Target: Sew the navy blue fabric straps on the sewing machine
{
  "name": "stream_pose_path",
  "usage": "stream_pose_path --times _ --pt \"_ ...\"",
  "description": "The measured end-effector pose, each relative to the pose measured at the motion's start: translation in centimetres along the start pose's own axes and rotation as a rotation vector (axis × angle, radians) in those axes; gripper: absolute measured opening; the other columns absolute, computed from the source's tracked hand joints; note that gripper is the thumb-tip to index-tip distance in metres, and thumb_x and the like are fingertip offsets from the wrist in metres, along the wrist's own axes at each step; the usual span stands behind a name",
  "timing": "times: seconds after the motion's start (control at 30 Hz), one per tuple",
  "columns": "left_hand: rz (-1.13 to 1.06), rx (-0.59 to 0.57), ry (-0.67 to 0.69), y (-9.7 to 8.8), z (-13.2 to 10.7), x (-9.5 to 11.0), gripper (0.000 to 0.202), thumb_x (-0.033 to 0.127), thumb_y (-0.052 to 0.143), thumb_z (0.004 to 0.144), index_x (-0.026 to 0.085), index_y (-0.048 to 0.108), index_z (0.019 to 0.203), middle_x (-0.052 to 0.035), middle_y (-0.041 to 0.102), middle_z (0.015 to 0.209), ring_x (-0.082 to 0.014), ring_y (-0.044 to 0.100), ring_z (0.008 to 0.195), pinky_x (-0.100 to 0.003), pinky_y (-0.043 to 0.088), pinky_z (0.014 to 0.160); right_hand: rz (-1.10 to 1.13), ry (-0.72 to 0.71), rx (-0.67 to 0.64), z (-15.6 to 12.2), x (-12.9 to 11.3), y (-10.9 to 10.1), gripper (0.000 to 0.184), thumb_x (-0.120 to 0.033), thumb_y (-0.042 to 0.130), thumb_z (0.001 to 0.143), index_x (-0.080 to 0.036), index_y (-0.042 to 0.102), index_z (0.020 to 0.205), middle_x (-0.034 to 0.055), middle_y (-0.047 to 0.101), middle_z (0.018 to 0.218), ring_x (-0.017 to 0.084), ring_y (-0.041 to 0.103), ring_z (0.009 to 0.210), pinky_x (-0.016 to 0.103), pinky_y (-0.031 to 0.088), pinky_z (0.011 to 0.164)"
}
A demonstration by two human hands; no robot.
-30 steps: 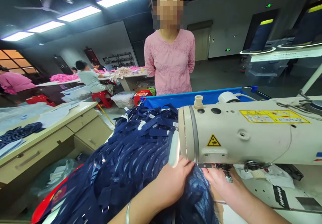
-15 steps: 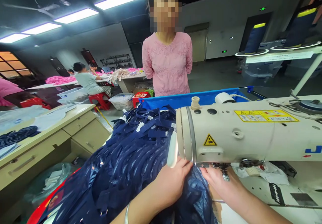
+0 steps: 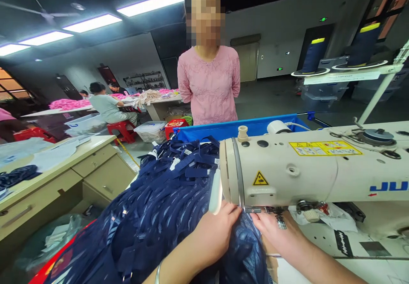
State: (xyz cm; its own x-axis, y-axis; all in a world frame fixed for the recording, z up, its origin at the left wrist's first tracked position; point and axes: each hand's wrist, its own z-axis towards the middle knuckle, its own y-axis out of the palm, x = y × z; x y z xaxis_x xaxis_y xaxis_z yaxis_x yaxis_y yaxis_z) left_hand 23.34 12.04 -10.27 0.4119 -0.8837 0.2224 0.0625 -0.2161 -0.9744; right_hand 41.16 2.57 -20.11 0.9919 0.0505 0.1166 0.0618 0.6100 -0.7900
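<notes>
My left hand [image 3: 219, 228] is closed, fingertips pinching the edge of a navy bra [image 3: 247, 243] at the left side of the sewing machine's [image 3: 277, 164] head. From the other side my right hand [image 3: 273, 226] grips the same bra just under the head, its fingers partly hidden behind the metal parts there. The bra's shiny fabric hangs down between my forearms. The needle and the spot being sewn are hidden by the head and my fingers. Left of my hand lies a large overlapping pile of navy bras [image 3: 159, 207] with straps and white tags.
A blue cloth bin [image 3: 204, 133] stands behind the machine, and a person in a pink top [image 3: 212, 84] faces me beyond it. Navy thread cones [image 3: 313, 56] sit on a stand at right. A drawer desk [image 3: 73, 177] is on the left. Other people sit at a far table.
The view has shifted slightly, so the machine and the room appear a little farther left. Both hands stay at the machine head, holding the bra, with hardly any movement.
</notes>
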Motion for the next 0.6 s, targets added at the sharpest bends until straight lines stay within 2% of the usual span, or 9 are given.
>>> stream_pose_path --times 0.17,0.3,0.4,0.47,0.6 --pt "-0.003 -0.005 0.005 -0.2 -0.1 0.2 0.05 0.009 0.038 0.084 0.019 0.044 0.133 -0.009 0.053 0.121 -0.0217 0.045 0.117 -0.033 0.035 0.102 -0.224 -0.231 -0.135 -1.1 1.4 1.6 0.061 0.007 0.038 0.073 -0.019 0.05 0.127 0.0106 0.065 0.105 0.024 0.062 0.079 0.035 0.054 0.067" --pt "-0.017 0.007 0.003 -0.2 0.1 0.2 0.047 0.011 0.038 0.086 0.021 0.046 0.132 -0.0088 0.054 0.123 -0.0224 0.046 0.117 -0.035 0.037 0.101 -0.217 -0.308 -0.14 -0.8 1.8 1.5 0.063 0.011 0.031 0.072 -0.015 0.05 0.127 0.0097 0.065 0.102 0.025 0.063 0.084 0.032 0.053 0.069" --pt "-0.047 0.025 -0.024 0.1 0.6 -0.3 0.043 0.011 0.038 0.088 0.022 0.05 0.128 -0.0082 0.054 0.125 -0.0227 0.047 0.117 -0.035 0.039 0.099 -0.178 -0.335 -0.12 -0.1 1.9 0.6 0.059 0.013 0.026 0.073 -0.013 0.057 0.117 0.0106 0.065 0.104 0.022 0.062 0.088 0.028 0.05 0.069" --pt "-0.093 0.043 -0.019 0.2 0.7 -0.5 0.041 0.011 0.038 0.089 0.022 0.052 0.127 -0.0069 0.053 0.126 -0.0216 0.047 0.118 -0.033 0.038 0.1 -0.163 -0.311 -0.128 0.1 1.8 0.3 0.057 0.013 0.029 0.074 -0.015 0.058 0.115 0.0093 0.065 0.105 0.02 0.062 0.086 0.027 0.049 0.065" --pt "-0.169 0.094 0.02 -0.3 0.3 -0.2 0.042 0.009 0.037 0.09 0.023 0.05 0.128 -0.0059 0.053 0.126 -0.0188 0.048 0.117 -0.031 0.037 0.102 -0.24 -0.244 -0.098 -0.5 1.5 1.7 0.06 0.011 0.037 0.072 -0.018 0.054 0.122 0.0072 0.065 0.103 0.021 0.062 0.081 0.028 0.05 0.063"
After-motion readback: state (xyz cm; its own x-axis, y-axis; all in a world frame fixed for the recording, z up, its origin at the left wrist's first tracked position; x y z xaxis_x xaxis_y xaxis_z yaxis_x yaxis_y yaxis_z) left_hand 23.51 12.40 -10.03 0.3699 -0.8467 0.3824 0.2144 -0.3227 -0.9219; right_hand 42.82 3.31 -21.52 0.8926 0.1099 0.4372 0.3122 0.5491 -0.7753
